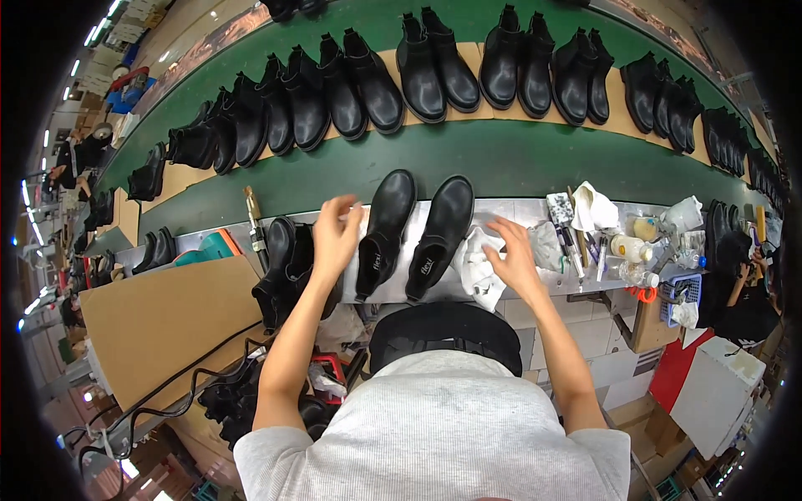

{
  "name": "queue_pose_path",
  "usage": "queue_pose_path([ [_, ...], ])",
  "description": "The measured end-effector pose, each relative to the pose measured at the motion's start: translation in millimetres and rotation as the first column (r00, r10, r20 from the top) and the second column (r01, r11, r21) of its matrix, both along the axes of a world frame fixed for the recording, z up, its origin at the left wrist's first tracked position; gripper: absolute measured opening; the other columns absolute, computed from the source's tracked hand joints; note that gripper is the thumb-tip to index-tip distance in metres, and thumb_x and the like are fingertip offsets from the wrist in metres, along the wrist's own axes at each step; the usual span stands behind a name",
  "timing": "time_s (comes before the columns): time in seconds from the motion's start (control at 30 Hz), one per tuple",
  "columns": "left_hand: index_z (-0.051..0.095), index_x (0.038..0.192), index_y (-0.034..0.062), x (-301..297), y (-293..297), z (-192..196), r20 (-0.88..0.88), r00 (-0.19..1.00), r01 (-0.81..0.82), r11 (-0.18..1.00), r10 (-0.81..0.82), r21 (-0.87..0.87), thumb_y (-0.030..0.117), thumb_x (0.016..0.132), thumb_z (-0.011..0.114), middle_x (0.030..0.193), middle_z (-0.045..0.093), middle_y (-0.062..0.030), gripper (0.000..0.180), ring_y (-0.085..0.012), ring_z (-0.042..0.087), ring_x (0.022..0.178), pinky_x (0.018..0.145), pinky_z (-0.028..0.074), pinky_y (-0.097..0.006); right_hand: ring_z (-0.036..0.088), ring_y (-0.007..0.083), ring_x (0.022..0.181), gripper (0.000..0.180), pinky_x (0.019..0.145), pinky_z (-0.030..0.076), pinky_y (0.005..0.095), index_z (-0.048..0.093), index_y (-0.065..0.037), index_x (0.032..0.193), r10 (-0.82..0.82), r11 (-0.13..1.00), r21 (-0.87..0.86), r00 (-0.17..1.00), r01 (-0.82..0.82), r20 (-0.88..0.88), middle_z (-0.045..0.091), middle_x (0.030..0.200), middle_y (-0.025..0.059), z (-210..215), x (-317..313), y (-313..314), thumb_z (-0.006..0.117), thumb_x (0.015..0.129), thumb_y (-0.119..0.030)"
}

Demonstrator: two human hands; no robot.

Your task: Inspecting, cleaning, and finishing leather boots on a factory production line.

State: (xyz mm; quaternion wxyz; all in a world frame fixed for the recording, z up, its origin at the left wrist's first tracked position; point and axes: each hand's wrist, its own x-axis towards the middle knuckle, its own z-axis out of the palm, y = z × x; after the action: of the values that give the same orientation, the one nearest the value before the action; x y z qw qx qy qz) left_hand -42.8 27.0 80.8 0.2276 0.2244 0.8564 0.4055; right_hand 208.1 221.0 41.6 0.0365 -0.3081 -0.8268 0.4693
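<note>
Two black ankle boots stand side by side in front of me, a left boot and a right boot, toes pointing away. Just left of the pair is my left hand, fingers bent in a pinch; a small whitish bit shows at the fingertips, too small to name. On the other side my right hand is open, thumb and fingers apart, over the edge of a crumpled white cloth. Neither hand visibly grips a boot. More black boots stand close beside my left forearm.
Beyond the metal ledge runs a green belt with a long row of black boots on cardboard. Brushes, bottles and a blue basket lie along the ledge. A cardboard sheet is at left.
</note>
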Motion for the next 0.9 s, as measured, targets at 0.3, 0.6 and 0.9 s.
queue_pose_path([
  [0.3,0.059,0.074,-0.0126,67.4,3.6,-6.9,0.146,0.95,0.312,0.867,-0.277,-0.388,0.036,0.07,0.072,0.071,0.06,-0.0292,0.051,-0.0414,0.063,0.074,0.064,0.049,-0.043,0.052,0.0353,0.091,0.02,0.081,0.043,0.0442,0.062,0.001,0.088,0.013,0.93,0.367,0.998,0.011,-0.063,0.055,0.095,0.0195,-23.8,31.5,-4.9,0.054,0.07,0.003],
  [0.6,0.063,0.094,-0.0012,28.2,4.3,41.3,-0.04,0.995,0.091,0.996,-0.09,0.024,0.0,0.069,0.062,0.089,0.062,-0.0259,0.026,-0.0394,0.06,0.087,0.074,0.048,-0.04,0.037,0.04,0.122,0.056,0.104,0.03,0.0444,0.046,-0.004,0.128,-0.322,0.724,0.689,0.889,0.011,0.324,0.036,0.135,0.0244,10.4,56.5,63.5,0.059,0.074,0.002],
  [0.9,0.063,0.087,-0.0068,-254.6,-80.6,171.9,-0.761,0.322,-0.42,0.805,0.564,0.419,0.003,0.066,0.056,0.083,0.063,-0.0279,0.024,-0.0407,0.062,0.083,0.072,0.049,-0.042,0.065,0.0303,0.074,0.02,0.069,0.05,0.0375,0.064,0.004,0.097,-0.216,0.955,0.244,0.957,0.166,0.194,0.065,0.081,0.0196,5.4,-31.3,33.7,0.051,0.082,0.002],
])
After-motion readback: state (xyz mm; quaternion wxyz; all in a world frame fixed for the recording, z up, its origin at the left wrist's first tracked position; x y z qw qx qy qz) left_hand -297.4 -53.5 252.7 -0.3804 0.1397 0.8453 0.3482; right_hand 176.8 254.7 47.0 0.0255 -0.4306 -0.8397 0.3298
